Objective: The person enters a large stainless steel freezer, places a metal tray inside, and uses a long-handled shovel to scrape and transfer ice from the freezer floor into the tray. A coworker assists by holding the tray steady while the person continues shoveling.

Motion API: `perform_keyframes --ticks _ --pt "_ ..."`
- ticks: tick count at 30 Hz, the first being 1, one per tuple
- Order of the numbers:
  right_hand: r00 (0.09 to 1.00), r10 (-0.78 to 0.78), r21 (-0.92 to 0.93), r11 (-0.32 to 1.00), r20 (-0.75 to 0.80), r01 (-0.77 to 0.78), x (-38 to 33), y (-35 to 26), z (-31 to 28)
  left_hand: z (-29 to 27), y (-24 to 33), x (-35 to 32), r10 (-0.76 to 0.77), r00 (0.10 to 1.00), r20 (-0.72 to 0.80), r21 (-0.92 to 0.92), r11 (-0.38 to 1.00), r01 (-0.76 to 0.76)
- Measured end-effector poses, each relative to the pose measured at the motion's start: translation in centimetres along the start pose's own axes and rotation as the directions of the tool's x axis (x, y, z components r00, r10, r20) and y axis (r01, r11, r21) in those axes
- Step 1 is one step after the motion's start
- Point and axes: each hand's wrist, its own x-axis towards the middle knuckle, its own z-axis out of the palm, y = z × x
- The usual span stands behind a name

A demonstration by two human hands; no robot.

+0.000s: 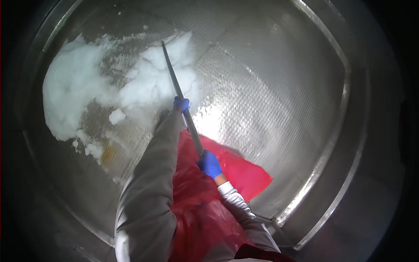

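Note:
A long grey metal pole (173,78) slants from my body out to a white, snow-like heap (74,83). Its far end meets the upper right part of the heap, where a thin flat edge shows; the shape of the head is mostly hidden in the white mass. My left hand (181,104), in a blue glove, is closed around the pole at mid-length. Lower down, nearer my body, my right hand (210,165) in the same kind of glove is wrapped round the pole's near end.
Beneath me lies a textured metal floor (270,91), shiny in places, bounded by a curved metal rim (345,87). Small white lumps (117,116) and a yellowish stain (111,153) are near the heap. A red apron (244,172) hangs over my front, flaring to the right.

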Motion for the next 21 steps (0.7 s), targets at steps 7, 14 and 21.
perform_keyframes --ticks 7,14,21 --pt "0.997 0.043 0.098 0.994 0.058 -0.048 -17.0 14.5 4.8 6.5 -16.6 -14.0 0.084 0.996 0.008 -0.087 0.993 -0.083" --pt "0.975 0.172 0.044 0.983 0.138 -0.180 -37.0 24.1 -0.7 16.8 -31.2 -31.9 0.091 0.995 0.031 -0.275 0.958 -0.079" --pt "0.950 0.272 -0.140 0.958 0.153 -0.252 -58.0 22.8 -6.8 19.2 -36.8 -56.5 -0.111 0.935 0.336 -0.399 0.883 0.248"
